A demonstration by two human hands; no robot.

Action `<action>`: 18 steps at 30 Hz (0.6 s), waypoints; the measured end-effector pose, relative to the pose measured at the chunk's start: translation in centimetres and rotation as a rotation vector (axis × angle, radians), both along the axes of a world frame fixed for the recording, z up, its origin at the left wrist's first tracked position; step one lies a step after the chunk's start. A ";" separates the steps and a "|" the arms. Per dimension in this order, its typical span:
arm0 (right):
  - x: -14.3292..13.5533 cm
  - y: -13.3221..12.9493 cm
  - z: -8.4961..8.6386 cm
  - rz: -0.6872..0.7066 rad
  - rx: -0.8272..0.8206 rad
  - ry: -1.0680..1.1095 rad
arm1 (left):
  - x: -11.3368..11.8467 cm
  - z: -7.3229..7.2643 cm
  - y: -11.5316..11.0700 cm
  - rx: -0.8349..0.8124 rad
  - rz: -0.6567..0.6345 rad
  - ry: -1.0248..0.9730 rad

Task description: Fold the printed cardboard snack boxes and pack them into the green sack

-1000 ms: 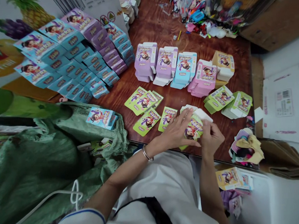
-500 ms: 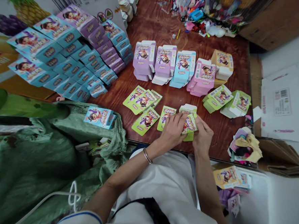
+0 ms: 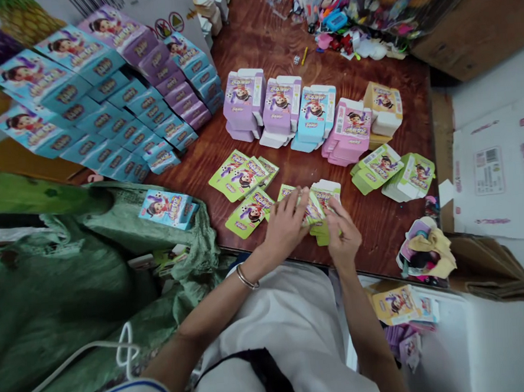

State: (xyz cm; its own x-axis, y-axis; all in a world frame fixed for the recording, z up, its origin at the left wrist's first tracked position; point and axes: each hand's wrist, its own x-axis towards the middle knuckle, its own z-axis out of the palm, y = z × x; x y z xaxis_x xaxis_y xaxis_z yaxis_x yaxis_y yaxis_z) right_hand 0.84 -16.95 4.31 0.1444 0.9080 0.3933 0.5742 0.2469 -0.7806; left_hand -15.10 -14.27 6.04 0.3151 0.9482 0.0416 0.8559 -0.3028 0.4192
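A green flat carton (image 3: pixel 322 207) with a cartoon print is gripped between my left hand (image 3: pixel 285 224) and my right hand (image 3: pixel 342 235) at the near edge of the brown wooden table (image 3: pixel 379 224). My left hand covers its left half, and my right hand pinches its lower right side. Just left of my hands lie loose flat green cartons (image 3: pixel 243 174), (image 3: pixel 249 211). A bracelet (image 3: pixel 246 277) circles my left wrist.
Stacks of unfolded purple, blue, pink and yellow cartons (image 3: pixel 313 116) stand in a row mid-table, green stacks (image 3: pixel 394 173) at right. Assembled blue and purple boxes (image 3: pixel 105 105) pile up far left. A green sack (image 3: pixel 72 278) with one blue box (image 3: pixel 167 207) lies left. Toys (image 3: pixel 344 13) clutter the far end.
Both hands with the green carton have shifted left, and the carton has gone from raised and tilted to held low over the table edge. The view has drifted slightly.
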 end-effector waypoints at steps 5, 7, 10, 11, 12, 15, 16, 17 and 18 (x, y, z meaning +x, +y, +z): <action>3.1 1.9 -2.2 -0.280 -0.214 -0.306 | -1.0 -0.5 1.5 0.035 0.112 0.003; 3.5 2.8 -3.5 -0.310 -0.303 -0.392 | 0.1 -0.8 1.2 0.009 -0.009 -0.045; 3.9 4.2 -5.0 -0.325 -0.357 -0.355 | 3.0 -1.6 -0.1 -0.124 -0.167 -0.031; 4.2 4.7 -5.3 -0.316 -0.378 -0.305 | 3.9 -1.9 -0.5 -0.173 -0.181 -0.015; 4.6 5.2 -5.4 -0.301 -0.404 -0.246 | 4.6 -2.2 -0.8 -0.209 -0.185 -0.006; 5.6 5.8 -4.7 -0.256 -0.461 -0.061 | 5.4 -2.8 -1.0 -0.229 -0.177 -0.063; 5.8 5.7 -4.2 -0.273 -0.441 -0.005 | 5.2 -2.8 -0.8 -0.220 -0.162 -0.123; 5.9 5.4 -3.7 -0.304 -0.408 0.054 | 4.9 -2.6 -0.5 -0.211 -0.137 -0.214; 5.9 5.0 -3.0 -0.344 -0.368 0.124 | 4.5 -2.4 -0.2 -0.206 -0.098 -0.339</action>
